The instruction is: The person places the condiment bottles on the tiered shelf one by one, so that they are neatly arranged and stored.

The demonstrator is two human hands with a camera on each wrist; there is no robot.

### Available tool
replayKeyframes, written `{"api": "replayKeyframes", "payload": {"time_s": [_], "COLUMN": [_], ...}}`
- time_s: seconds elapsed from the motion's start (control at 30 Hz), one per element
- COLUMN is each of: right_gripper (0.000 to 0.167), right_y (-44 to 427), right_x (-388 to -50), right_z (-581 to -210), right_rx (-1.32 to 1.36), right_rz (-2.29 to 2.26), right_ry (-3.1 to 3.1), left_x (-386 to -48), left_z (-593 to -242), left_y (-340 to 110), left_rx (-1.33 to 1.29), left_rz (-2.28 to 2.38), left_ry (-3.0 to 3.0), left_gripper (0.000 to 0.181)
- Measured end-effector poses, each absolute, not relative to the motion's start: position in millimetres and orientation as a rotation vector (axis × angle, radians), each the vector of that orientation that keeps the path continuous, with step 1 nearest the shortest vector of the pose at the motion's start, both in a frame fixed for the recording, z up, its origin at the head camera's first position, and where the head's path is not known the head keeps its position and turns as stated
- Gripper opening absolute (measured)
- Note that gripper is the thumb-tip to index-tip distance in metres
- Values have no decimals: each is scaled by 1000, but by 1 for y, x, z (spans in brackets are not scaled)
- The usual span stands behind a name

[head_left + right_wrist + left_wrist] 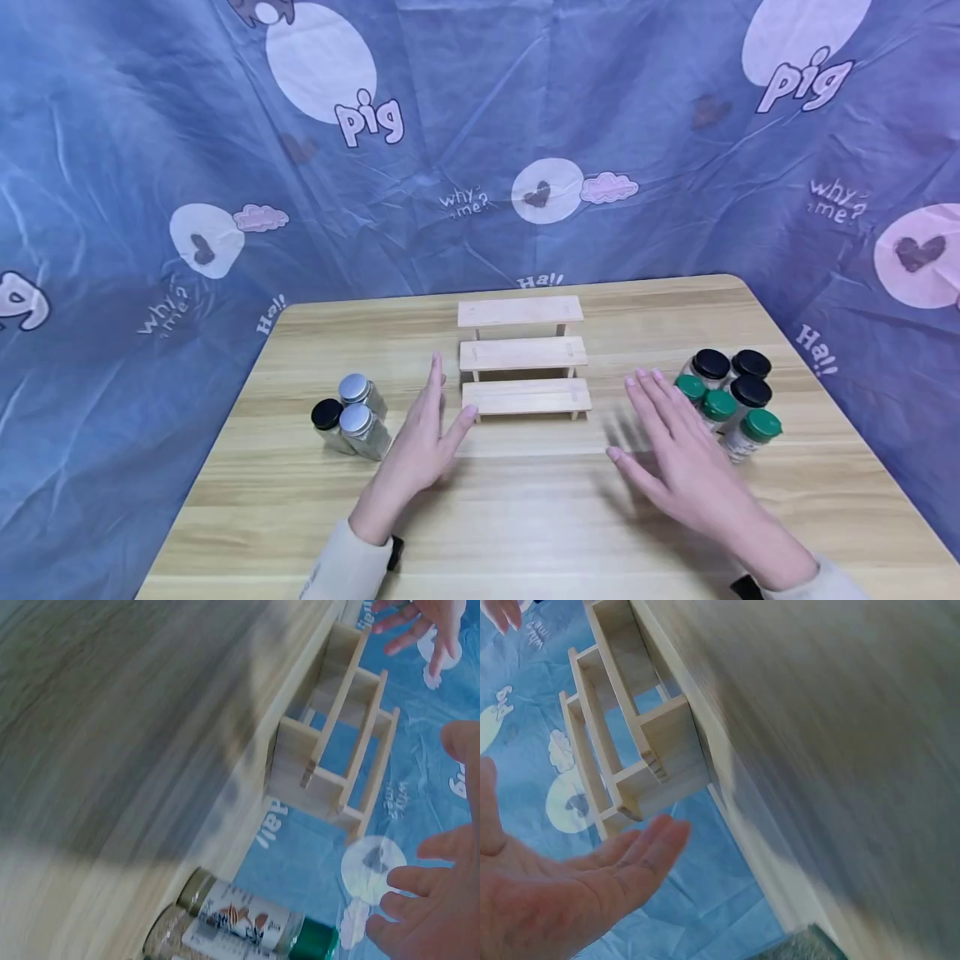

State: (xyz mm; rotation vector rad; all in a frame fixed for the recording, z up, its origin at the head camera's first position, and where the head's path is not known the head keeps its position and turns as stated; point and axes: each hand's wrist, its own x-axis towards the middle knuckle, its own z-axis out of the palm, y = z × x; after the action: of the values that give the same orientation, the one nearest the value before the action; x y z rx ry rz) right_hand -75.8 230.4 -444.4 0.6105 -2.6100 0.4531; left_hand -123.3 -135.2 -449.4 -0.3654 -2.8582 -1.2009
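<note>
Both hands hover over the table with fingers extended, holding nothing. My left hand [416, 450] is between a small group of jars and a three-step wooden rack [525, 396]; its fingers point toward the rack. On its left stand two silver-lidded jars [365, 432] and a black-lidded jar [330, 425]. My right hand [686, 462] is just left of several spice jars, some with black lids [710, 364], some with green lids [761, 425]. In the right wrist view, a green-lidded jar [251, 919] shows a printed label. The rack's steps bear nothing.
The light wood table [525, 533] ends at a back edge against a blue printed curtain [450, 167]. Curtain also hangs along the left and right sides. Pale sleeves with dark wrist straps [395, 552] cover the forearms.
</note>
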Motion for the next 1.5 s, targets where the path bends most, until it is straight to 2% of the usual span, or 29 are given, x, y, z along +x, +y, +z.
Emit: {"api": "replayKeyframes", "payload": {"time_s": [0.37, 0.6, 0.73, 0.83, 0.9, 1.23, 1.5], "right_gripper": [76, 85, 73, 85, 87, 53, 41], "right_y": [271, 309, 325, 331, 334, 344, 339], "right_x": [-75, -61, -53, -49, -48, -50, -49], "right_z": [-430, -443, -454, -460, -463, -467, -466], "right_rx": [573, 322, 202, 119, 57, -107, -88], "right_rz": [618, 715, 799, 893, 951, 987, 984], "right_ry": [-2125, -2151, -2232, -2299, -2338, -2506, -2507], "left_x": [-155, -163, -165, -167, -167, -169, -170], "left_z": [-457, -465, -466, -468, -469, -472, -473], "left_y": [-137, -137, -134, -132, -130, -123, -124], "left_rx": [-177, -38, -38, -30, -7, 22, 50], "left_rz": [-1771, -1973, -1972, -1971, -1978, -1987, -1988], "left_ry": [-2784, -2720, -2728, -2736, -2731, -2715, -2719], "left_gripper": [90, 83, 76, 71, 67, 50, 51]}}
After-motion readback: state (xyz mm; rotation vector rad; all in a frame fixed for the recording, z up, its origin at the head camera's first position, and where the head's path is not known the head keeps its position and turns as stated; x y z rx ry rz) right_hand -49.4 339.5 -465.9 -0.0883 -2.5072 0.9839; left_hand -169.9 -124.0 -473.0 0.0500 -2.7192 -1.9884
